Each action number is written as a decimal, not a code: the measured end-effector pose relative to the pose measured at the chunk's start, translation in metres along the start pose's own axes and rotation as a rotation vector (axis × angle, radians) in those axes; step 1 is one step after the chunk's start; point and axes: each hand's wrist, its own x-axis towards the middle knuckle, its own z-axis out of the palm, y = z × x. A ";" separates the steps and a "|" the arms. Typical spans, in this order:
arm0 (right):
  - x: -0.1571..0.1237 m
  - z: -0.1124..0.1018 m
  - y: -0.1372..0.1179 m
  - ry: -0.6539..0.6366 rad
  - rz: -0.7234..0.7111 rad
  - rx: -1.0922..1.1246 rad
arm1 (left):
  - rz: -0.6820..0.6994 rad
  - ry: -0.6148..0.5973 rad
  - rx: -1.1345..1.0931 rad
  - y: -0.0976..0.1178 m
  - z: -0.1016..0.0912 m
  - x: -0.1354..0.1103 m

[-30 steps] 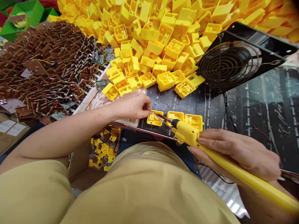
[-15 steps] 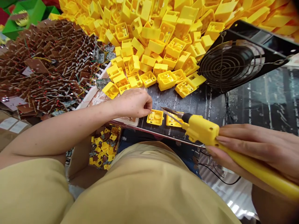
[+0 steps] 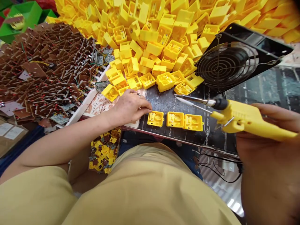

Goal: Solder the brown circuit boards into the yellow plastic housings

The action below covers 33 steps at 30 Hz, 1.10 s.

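Note:
Three small yellow plastic housings [image 3: 175, 119] lie in a row near the front edge of a dark work mat [image 3: 215, 137]. My left hand [image 3: 128, 106] rests just left of the leftmost housing [image 3: 155, 118], its fingers pinched together and touching that housing's edge. My right hand [image 3: 269, 150] grips a yellow soldering iron [image 3: 243, 120], lifted above the mat and pointing left. The iron's metal tip [image 3: 187, 98] hangs clear of the housings, close to the loose pile behind them.
A large heap of yellow housings [image 3: 159, 34] fills the back. Brown circuit boards with wires [image 3: 44, 68] are piled at the left. A black fan [image 3: 227, 64] leans at the right. A box of small yellow parts [image 3: 104, 151] sits below the mat's edge. Green bins [image 3: 21, 18] stand far left.
My right hand has lifted the soldering iron up and to the right, away from the row of housings. My left hand stays beside the leftmost housing.

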 end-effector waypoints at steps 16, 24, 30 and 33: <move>-0.017 0.007 -0.025 -0.246 -0.140 -0.046 | -0.084 0.000 -0.202 0.006 0.005 -0.018; -0.012 0.007 -0.020 -0.415 -0.512 -0.336 | -0.147 -0.046 -0.093 0.008 0.005 -0.011; 0.000 0.022 -0.028 -0.530 -0.630 -0.232 | -0.148 -0.058 -0.120 0.009 0.007 -0.009; 0.000 0.019 -0.033 -0.549 -0.574 -0.246 | -0.114 -0.040 -0.130 0.007 0.005 -0.012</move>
